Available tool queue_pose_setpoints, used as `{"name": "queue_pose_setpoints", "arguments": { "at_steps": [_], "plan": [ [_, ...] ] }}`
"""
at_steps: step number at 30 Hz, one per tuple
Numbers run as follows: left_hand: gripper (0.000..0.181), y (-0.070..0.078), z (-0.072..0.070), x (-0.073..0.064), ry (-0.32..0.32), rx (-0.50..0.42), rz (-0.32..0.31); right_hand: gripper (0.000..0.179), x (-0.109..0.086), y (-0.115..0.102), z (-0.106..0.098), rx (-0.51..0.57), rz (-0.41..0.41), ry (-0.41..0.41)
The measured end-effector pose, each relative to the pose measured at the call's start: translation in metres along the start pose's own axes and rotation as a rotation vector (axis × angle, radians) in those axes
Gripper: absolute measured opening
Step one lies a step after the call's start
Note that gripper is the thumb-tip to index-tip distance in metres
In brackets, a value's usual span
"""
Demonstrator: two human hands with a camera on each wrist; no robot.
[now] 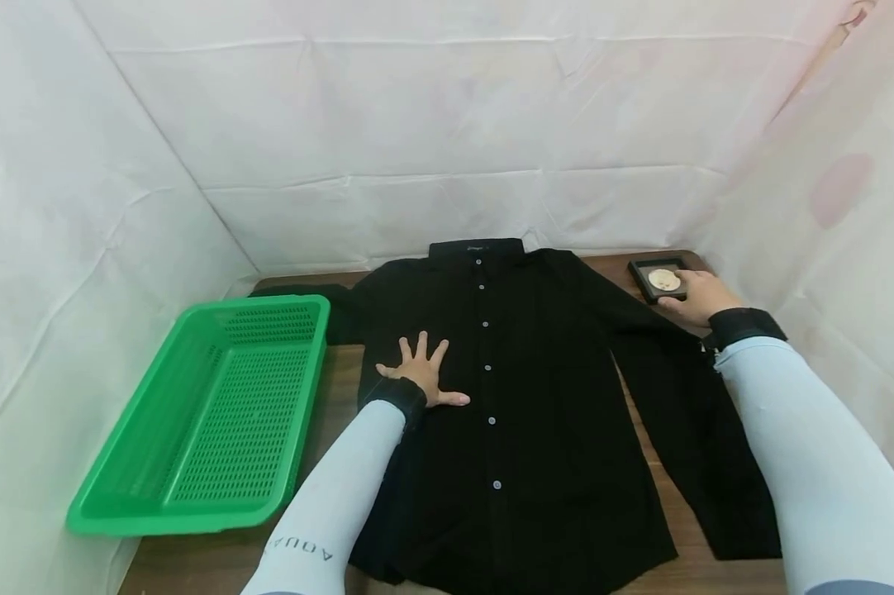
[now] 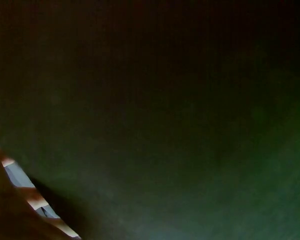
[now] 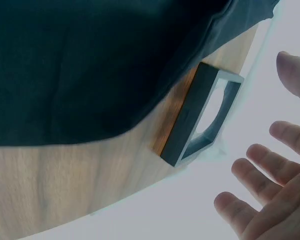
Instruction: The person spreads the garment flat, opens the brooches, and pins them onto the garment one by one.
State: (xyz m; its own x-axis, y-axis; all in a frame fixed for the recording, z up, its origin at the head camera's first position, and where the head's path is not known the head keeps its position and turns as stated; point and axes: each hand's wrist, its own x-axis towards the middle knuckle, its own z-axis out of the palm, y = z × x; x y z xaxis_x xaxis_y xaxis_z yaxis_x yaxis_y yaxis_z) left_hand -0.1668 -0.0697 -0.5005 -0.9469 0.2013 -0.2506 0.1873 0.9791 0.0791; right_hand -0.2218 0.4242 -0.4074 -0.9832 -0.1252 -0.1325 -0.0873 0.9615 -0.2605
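A black button-up shirt point(image 1: 558, 397) lies spread out front side up, its collar at the far side. My left hand point(image 1: 420, 372) rests on the shirt's left half with fingers spread; in the left wrist view dark cloth fills nearly everything. At the far right, a small square black frame point(image 1: 643, 285) surrounds a round cream-coloured disc point(image 1: 664, 280). My right hand point(image 1: 698, 297) is at the frame's right side, thumb and fingers parted. In the right wrist view its fingers point(image 3: 257, 175) are extended beside the black frame point(image 3: 187, 117); contact is hard to tell.
A green plastic basket point(image 1: 315, 364) with a slotted bottom stands at the left, beside the shirt's sleeve. Beneath everything is a brown wooden table point(image 1: 696, 529). White sheeting point(image 1: 432, 116) hangs behind and on both sides.
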Motion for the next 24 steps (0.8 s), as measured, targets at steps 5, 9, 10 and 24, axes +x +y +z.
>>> {"name": "queue_pose_setpoints", "arguments": {
  "at_steps": [5, 9, 10, 24],
  "plan": [
    [0.121, -0.001, -0.001, -0.002, 0.000, -0.008, 0.012, 0.076, -0.003, 0.005, -0.001, -0.006, 0.030, -0.001],
    [0.123, -0.003, 0.004, -0.006, -0.025, 0.004, 0.008, 0.075, -0.006, 0.006, 0.000, -0.001, 0.037, -0.038],
    [0.123, -0.004, 0.005, -0.006, -0.027, 0.008, 0.008, 0.074, -0.006, 0.006, 0.001, 0.006, 0.042, -0.041],
    [0.124, -0.014, 0.018, -0.016, -0.008, 0.015, 0.014, 0.056, 0.007, 0.009, 0.026, 0.003, 0.082, -0.007]
  ]
}}
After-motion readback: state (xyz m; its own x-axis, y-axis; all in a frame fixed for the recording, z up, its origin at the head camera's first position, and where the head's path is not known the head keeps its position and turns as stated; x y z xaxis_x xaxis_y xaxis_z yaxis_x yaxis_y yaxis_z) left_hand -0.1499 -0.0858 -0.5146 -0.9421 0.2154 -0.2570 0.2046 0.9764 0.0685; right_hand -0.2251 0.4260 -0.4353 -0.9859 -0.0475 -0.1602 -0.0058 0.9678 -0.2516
